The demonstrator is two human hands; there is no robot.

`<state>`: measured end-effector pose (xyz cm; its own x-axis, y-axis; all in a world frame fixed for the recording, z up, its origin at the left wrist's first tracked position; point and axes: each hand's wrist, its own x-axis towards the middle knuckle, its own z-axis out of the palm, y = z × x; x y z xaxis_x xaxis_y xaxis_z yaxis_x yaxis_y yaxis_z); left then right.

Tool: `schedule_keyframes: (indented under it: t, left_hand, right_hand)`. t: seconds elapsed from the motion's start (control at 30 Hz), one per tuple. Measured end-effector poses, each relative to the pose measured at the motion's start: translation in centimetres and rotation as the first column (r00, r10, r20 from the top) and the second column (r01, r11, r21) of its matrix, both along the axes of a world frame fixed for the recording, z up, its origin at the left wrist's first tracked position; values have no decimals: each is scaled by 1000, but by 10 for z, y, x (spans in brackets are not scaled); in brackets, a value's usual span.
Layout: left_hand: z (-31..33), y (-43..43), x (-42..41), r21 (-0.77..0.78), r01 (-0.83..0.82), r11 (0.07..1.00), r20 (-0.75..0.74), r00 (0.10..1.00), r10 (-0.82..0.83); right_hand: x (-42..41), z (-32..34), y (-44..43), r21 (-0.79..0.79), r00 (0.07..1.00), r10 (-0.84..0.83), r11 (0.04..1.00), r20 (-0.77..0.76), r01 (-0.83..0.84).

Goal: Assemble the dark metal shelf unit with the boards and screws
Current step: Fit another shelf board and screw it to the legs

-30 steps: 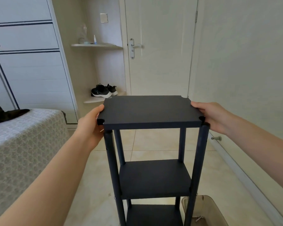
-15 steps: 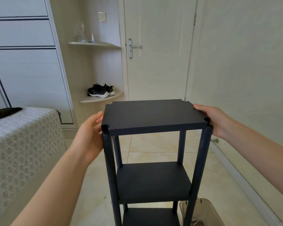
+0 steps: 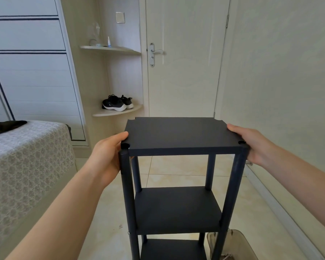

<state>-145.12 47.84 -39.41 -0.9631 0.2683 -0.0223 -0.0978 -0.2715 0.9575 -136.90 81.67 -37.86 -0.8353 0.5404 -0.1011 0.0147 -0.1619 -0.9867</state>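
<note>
The tall dark metal shelf unit (image 3: 176,209) stands upright on the pale tiled floor (image 3: 176,167), between a bed with a grey patterned cover (image 3: 26,156) and the cream wall (image 3: 289,91). The left hand (image 3: 107,156) grasps the left edge of its flat dark rectangular top board (image 3: 180,134), thumb on top. The right hand (image 3: 251,145) grasps the right edge likewise. A translucent beige plastic tub (image 3: 238,244) sits just beside the unit's right legs.
</note>
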Motion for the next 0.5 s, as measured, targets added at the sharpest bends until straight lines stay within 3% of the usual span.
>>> schedule_keyframes:
  t: [0.5]
  left_hand:
    - [-4,-4,1,68,-15,998,-18,1000,16]
  right_hand:
    - [1,3,-6,79,999,17,997,-30,-15]
